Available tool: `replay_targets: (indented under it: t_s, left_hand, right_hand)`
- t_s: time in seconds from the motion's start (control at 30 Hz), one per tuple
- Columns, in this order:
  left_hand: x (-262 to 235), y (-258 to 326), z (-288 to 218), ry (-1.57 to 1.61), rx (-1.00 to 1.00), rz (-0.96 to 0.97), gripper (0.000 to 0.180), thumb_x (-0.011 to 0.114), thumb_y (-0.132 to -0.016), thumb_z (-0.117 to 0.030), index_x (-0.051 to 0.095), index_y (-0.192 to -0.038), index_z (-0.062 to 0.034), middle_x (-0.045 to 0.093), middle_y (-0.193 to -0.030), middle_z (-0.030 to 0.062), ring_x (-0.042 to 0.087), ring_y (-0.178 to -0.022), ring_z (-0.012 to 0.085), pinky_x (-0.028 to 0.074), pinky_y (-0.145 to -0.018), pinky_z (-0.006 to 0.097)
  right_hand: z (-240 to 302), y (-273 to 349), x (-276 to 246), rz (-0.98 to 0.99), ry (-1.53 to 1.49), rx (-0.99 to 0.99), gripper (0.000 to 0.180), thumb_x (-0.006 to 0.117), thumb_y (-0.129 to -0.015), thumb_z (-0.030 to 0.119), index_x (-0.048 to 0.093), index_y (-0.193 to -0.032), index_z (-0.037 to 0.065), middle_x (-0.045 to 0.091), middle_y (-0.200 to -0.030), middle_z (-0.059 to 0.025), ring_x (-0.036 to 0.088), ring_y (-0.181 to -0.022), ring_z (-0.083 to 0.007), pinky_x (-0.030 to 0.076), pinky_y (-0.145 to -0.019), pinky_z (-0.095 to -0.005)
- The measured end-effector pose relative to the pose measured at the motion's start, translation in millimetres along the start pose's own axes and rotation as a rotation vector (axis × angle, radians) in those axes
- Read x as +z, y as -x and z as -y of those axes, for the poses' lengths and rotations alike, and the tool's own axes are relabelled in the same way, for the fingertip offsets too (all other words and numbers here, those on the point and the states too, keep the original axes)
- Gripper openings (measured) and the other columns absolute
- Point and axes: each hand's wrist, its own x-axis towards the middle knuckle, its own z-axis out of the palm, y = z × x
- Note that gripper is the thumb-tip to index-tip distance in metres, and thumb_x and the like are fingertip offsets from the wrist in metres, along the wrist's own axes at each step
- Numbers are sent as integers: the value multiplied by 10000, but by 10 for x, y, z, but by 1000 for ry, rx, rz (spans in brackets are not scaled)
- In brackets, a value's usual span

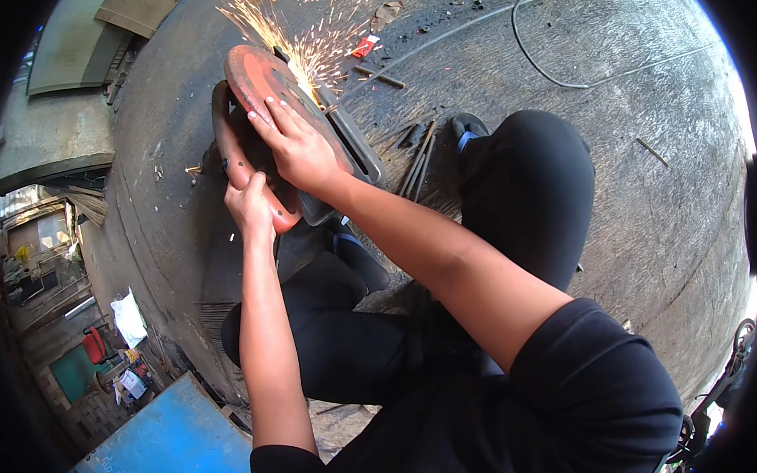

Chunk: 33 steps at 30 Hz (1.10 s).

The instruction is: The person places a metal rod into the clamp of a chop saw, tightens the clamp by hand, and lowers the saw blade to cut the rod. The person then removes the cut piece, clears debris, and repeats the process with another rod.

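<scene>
A chop saw with a worn orange-red round guard point(252, 64) stands on the floor ahead of me, to the left of my knees. My left hand point(251, 206) is wrapped round its orange handle point(236, 158), near the lower end. Flat on the guard rests my right hand point(302, 151), its fingers stretched out and pressing on the surface. Bright sparks point(313, 68) spray up and away from the saw's far side. The grey base point(366, 163) shows to the right of the guard. What the disc touches is hidden behind the guard.
Several thin metal rods point(420, 162) lie right of the saw. Beyond are a short bar point(380, 76), a small red packet point(365, 46) and a long looped wire point(516, 33). A blue metal surface point(169, 444) stands at lower left, a white sack point(129, 319) above it.
</scene>
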Motion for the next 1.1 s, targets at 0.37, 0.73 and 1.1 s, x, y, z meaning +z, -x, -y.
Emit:
replay_targets:
  t_s: [0.37,0.73,1.1]
  left_hand:
    - [-31,-19,28,-17,-10,-2,419,596,-783,0,528,-1187,88,618,-1011,126,613,-839,168,495,-760,288]
    - [-20,-9,14,4,8,5,412,582,-787,9,525,-1187,90,613,-1012,118,611,-837,164,494,-765,291]
    - [-28,-40,63,-18,-34,12,432,584,-792,12,512,-1210,93,610,-1060,139,616,-904,188,493,-809,302]
  right_hand:
    - [32,-4,-12,-13,-11,-8,618,610,-709,1,508,-1309,111,471,-1339,-236,500,-1193,-423,434,-997,-438]
    - [-2,13,24,8,23,-1,636,633,-711,85,498,-1328,153,457,-1369,-202,482,-1220,-400,429,-1002,-434]
    - [-33,25,38,2,40,5,618,619,-730,79,499,-1330,168,461,-1371,-190,482,-1225,-390,431,-1001,-429]
